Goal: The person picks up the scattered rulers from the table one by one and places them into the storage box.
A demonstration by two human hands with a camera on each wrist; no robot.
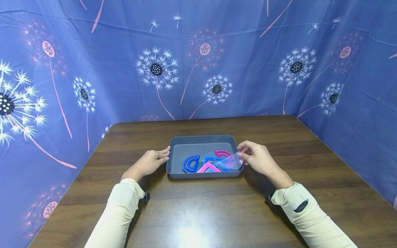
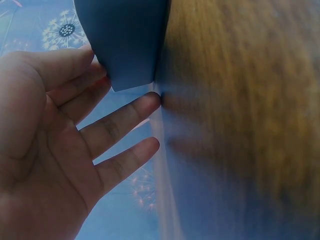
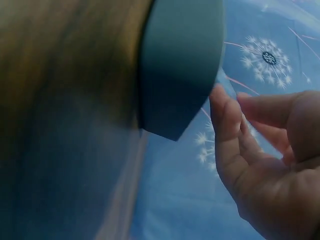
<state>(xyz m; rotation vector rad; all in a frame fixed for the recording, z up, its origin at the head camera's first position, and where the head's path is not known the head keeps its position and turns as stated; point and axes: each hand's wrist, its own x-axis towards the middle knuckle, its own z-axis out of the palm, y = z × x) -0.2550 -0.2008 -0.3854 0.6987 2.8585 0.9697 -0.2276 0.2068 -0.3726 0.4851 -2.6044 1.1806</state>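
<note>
A grey tray (image 1: 198, 175) holds a blue protractor (image 1: 191, 164), a pink protractor (image 1: 222, 153), a pink set square (image 1: 209, 167) and several blue and clear pieces in an overlapping heap on its right side. My right hand (image 1: 256, 157) pinches a clear plastic protractor (image 1: 233, 160) by its rounded edge at the tray's right end. The right wrist view shows its thin edge (image 3: 226, 84) between thumb and fingers. My left hand (image 1: 151, 161) rests against the tray's left end, its fingers (image 2: 122, 117) mostly straight, fingertips touching the outer wall.
The tray stands on a brown wooden table (image 1: 192, 203). Behind and on both sides of the table hangs a blue cloth (image 1: 124, 69) with dandelion prints. Light glares off the table's near part.
</note>
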